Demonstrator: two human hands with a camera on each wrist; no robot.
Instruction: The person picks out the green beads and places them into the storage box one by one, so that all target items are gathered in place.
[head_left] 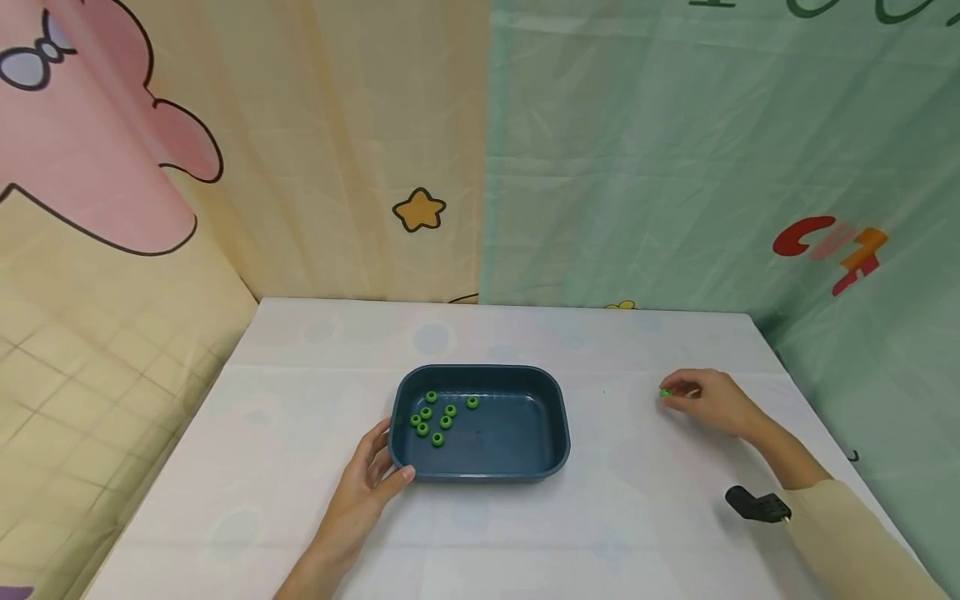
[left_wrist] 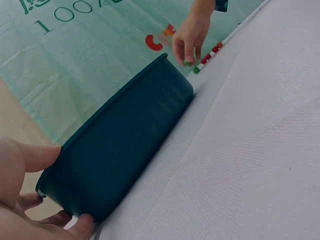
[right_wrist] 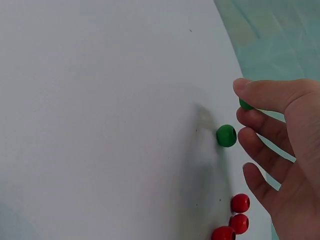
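Observation:
A dark blue rectangular tray stands on the white-covered table. Several green beads with holes lie in its left half. My left hand grips the tray's left end, thumb at the rim and fingers against the side and lower edge. Well to the right of the tray, my right hand pinches a green bead between thumb and index finger, above the tabletop. Just below that hand in the right wrist view, another green bead lies on the table. Several red beads lie close by.
The white tablecloth runs back to a printed curtain. In the left wrist view an orange bead ends the row of beads beyond the tray. A black device sits by the right sleeve.

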